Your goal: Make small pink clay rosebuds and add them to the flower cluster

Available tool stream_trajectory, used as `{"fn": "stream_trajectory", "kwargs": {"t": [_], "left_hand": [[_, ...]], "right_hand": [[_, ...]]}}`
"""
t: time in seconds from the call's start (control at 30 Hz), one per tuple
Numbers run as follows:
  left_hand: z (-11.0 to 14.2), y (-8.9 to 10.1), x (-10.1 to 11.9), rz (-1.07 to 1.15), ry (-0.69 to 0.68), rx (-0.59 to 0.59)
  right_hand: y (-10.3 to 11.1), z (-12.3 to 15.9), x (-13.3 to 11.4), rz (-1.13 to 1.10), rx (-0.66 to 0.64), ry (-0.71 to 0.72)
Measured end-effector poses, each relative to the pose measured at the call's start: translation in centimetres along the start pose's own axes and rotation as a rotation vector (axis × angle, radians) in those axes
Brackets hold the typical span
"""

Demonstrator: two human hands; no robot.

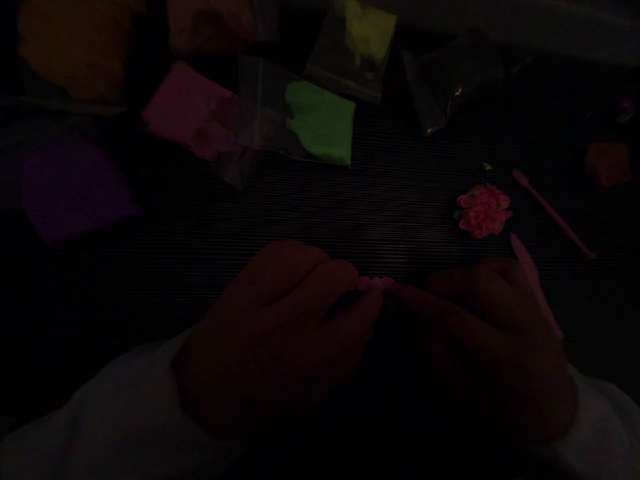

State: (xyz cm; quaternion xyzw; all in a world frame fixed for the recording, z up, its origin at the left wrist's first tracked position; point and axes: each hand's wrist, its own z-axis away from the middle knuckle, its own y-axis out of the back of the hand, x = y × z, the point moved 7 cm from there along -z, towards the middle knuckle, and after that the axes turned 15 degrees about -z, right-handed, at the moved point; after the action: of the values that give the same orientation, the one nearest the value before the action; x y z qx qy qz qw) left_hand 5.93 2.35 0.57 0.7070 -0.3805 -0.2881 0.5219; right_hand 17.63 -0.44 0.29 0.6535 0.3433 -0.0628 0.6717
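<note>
The scene is very dark. My left hand (280,327) and my right hand (490,333) meet at the bottom centre, fingers curled, pinching a small pink piece of clay (376,283) between their fingertips. My right hand also holds a pink stick tool (536,283) that points up and away. A finished pink clay flower (483,211) lies on the dark ribbed mat (350,207) just beyond my right hand.
A second pink tool (553,213) lies right of the flower. Bags of clay sit at the back: green (320,123), yellow-green (367,33), pink (187,110), purple (70,187), orange (75,47). An orange lump (607,163) is far right.
</note>
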Motion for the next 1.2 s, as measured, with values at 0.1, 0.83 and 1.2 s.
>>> {"fn": "stream_trajectory", "kwargs": {"t": [0.1,0.83,1.2], "left_hand": [[0.07,0.1,-0.18,0.021,0.01,-0.009],[0.27,0.34,-0.48,0.037,0.008,0.01],[0.21,0.4,-0.56,0.05,0.012,0.025]], "right_hand": [[-0.12,-0.04,0.02,0.002,-0.016,-0.017],[-0.14,-0.03,-0.35,-0.025,-0.012,0.001],[-0.18,-0.07,-0.34,-0.017,-0.021,0.002]]}}
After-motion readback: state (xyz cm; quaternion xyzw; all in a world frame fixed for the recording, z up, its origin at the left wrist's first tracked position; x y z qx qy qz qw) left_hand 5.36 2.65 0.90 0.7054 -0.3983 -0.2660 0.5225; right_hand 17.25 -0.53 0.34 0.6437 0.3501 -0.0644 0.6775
